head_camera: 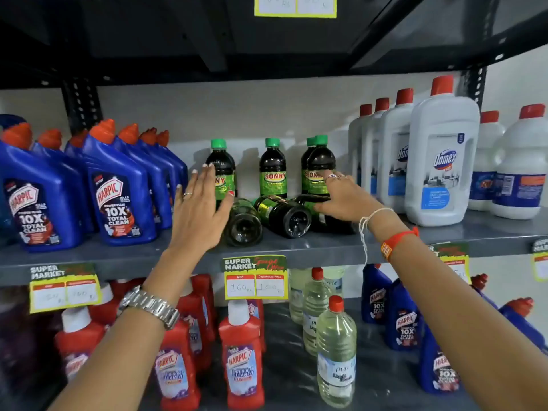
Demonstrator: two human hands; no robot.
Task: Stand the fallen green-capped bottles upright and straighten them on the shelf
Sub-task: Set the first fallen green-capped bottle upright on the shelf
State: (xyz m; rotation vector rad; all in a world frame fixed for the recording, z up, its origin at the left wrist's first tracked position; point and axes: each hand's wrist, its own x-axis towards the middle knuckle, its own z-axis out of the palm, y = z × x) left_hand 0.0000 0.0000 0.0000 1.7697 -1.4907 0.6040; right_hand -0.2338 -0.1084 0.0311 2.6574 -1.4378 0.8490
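Observation:
Several dark green-capped Sunny bottles stand at the back of the grey shelf (118, 256): one on the left (223, 161), one in the middle (272, 170), two on the right (318, 161). Three more lie on their sides in front, bases toward me: a left one (243, 223), a middle one (283, 213) and a right one (332, 221) partly hidden by my right hand. My left hand (197, 209) is spread open in front of the left standing bottle, beside the left fallen bottle. My right hand (344, 197) rests on the right fallen bottle, fingers spread.
Blue Harpic bottles (118, 188) crowd the shelf's left. White Domex bottles (441, 161) stand on the right. A price tag (255, 277) hangs on the shelf edge. The lower shelf holds red Harpic bottles (243, 360) and clear bottles (336, 357).

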